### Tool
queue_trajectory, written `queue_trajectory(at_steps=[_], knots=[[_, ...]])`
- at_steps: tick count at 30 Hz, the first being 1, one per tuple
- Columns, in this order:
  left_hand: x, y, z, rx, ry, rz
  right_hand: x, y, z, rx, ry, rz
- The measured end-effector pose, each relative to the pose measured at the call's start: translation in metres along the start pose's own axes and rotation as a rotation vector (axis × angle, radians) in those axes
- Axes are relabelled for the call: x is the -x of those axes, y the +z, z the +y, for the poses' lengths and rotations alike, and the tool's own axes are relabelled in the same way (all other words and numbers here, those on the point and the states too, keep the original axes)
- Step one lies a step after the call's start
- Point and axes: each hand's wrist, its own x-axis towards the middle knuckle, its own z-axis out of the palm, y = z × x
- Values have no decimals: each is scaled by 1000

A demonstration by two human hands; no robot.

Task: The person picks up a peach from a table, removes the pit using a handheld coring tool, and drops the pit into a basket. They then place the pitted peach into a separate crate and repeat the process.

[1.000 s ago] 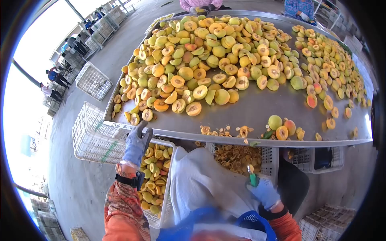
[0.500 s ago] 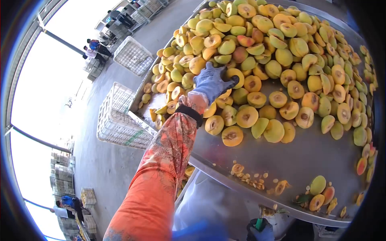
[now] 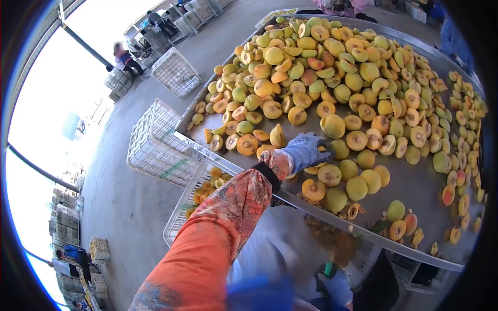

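My left hand (image 3: 306, 151), in a blue-grey glove and orange sleeve, reaches over the near edge of a steel table (image 3: 415, 181). Its fingers curve loosely against a cluster of halved yellow peaches (image 3: 356, 187), touching them without a visible grasp. Some fingertips are hidden behind the glove. Beyond it rises a large heap of peach halves (image 3: 332, 57), some cut side up, some skin side up. Low in view, my right hand (image 3: 336, 288), also gloved, is closed around a green-handled tool (image 3: 328, 269); the tool's working end cannot be made out.
A raised metal rim (image 3: 290, 201) edges the table. Left of it stand a white crate of peaches (image 3: 184, 207) and stacked white crates (image 3: 161, 145). Peach scraps (image 3: 354, 210) lie near the rim. Other people (image 3: 128, 58) are in the background; pink clothing (image 3: 342, 8) shows at the far side.
My left hand has come from the heap toward the near rim, and a cluster of peach halves has slid with it. Bare steel now shows behind them. The camera view has shifted too.
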Motion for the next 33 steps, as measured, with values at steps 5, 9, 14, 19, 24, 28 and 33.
queue_trajectory(at_steps=[5, 9, 14, 19, 24, 28, 33], knots=[[21, 14, 32, -9, 89, -88, 12, -3, -13, 56, -156, 148], [38, 5, 50, -275, 131, -27, 17, 0, -1, 110, -151, 209], [63, -15, 56, -36, -73, 121, 94, -16, -77, 132, -291, 521], [106, -17, 62, 1087, -76, 183, 92, -13, -54, 170, -324, 668], [161, 7, 79, 1638, -112, -190, 87, -2, -64, 451, -141, 667], [193, 27, 92, 1608, 12, -231, 103, 20, -95, 330, -432, 751], [231, 32, 105, 795, 400, 184, 108, 35, -115, 410, -484, 780]])
